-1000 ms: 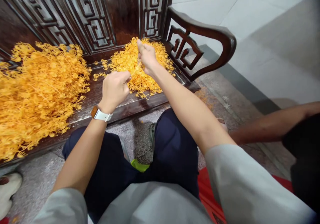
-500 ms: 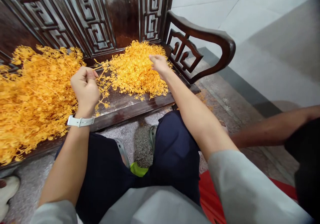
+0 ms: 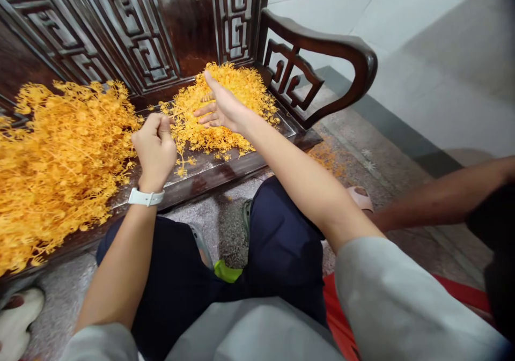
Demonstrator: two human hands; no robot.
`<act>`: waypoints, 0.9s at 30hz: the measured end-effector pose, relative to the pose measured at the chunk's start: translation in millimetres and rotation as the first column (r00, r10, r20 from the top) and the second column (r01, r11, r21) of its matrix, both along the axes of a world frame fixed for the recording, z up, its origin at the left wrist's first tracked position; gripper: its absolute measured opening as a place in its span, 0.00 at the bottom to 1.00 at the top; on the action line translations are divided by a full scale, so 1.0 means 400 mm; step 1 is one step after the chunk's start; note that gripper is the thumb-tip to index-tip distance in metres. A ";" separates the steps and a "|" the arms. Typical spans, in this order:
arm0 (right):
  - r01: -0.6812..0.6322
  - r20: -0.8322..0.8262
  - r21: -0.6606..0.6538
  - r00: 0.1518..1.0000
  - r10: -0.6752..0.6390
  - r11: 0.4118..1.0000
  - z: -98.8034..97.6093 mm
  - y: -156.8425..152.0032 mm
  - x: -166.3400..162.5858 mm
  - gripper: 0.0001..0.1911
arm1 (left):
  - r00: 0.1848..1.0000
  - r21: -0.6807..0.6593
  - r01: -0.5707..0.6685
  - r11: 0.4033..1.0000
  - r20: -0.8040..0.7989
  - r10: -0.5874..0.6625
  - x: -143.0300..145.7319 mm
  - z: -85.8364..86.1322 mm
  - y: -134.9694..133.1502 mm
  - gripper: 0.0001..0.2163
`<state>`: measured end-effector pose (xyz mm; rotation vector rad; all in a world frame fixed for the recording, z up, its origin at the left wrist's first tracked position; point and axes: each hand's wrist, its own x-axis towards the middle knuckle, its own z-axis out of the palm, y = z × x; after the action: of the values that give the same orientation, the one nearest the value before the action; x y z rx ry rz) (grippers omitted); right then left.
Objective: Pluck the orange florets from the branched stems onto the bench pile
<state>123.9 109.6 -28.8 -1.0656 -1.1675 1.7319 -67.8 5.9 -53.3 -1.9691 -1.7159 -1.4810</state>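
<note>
My left hand (image 3: 155,146) is closed in a fist on an orange plastic sprig (image 3: 180,160) that hangs just below it, over the dark wooden bench seat (image 3: 209,170). It wears a white watch band. My right hand (image 3: 221,106) is open, fingers spread, palm turned left, resting over the small pile of orange sprigs (image 3: 237,101) at the bench's right end. A large heap of the same orange sprigs (image 3: 60,157) fills the seat to the left of my left hand.
The carved bench back (image 3: 132,34) rises behind the piles and a curved armrest (image 3: 322,50) closes the right end. Another person's arm (image 3: 438,200) reaches in from the right. My knees in dark trousers sit below; a white shoe (image 3: 16,312) is at bottom left.
My left hand moved left with a sprig, then came back a little to the right. My right hand let go of the pile's top and now lies open over the small pile.
</note>
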 end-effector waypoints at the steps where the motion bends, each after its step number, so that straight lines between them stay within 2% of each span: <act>1: 0.004 0.000 -0.011 1.000 -0.004 1.000 0.005 -0.007 -0.005 0.34 | 0.999 -0.014 0.021 1.000 -0.045 -0.022 0.008 -0.002 -0.003 0.12; 4: 0.061 0.020 0.066 0.998 -0.063 0.996 0.001 -0.001 -0.003 0.30 | 0.988 -0.041 0.078 0.996 -0.133 -0.082 0.017 -0.007 -0.011 0.09; 10: 0.149 0.040 0.256 0.986 -0.164 0.955 -0.045 0.066 0.026 0.30 | 0.957 -0.116 0.115 0.987 -0.254 -0.141 0.023 -0.009 -0.032 0.08; 15: 0.234 0.073 0.347 0.959 -0.275 0.908 -0.089 0.133 0.025 0.30 | 0.917 -0.134 0.155 0.979 -0.349 -0.193 0.068 -0.004 -0.040 0.09; 20: 0.360 -0.037 0.331 0.929 -0.369 0.872 -0.095 0.149 0.001 0.33 | 0.932 -0.083 0.150 0.985 -0.322 -0.168 0.083 0.002 -0.028 0.09; 27: 0.449 -0.177 0.112 0.887 -0.427 0.887 -0.042 0.138 -0.058 0.32 | 0.967 -0.036 0.149 0.988 -0.204 -0.153 0.083 0.002 -0.007 0.09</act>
<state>100.7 164.9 -45.6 -0.9987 -0.8651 1.3194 -34.5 3.1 -52.5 -2.2197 -1.5316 -1.2525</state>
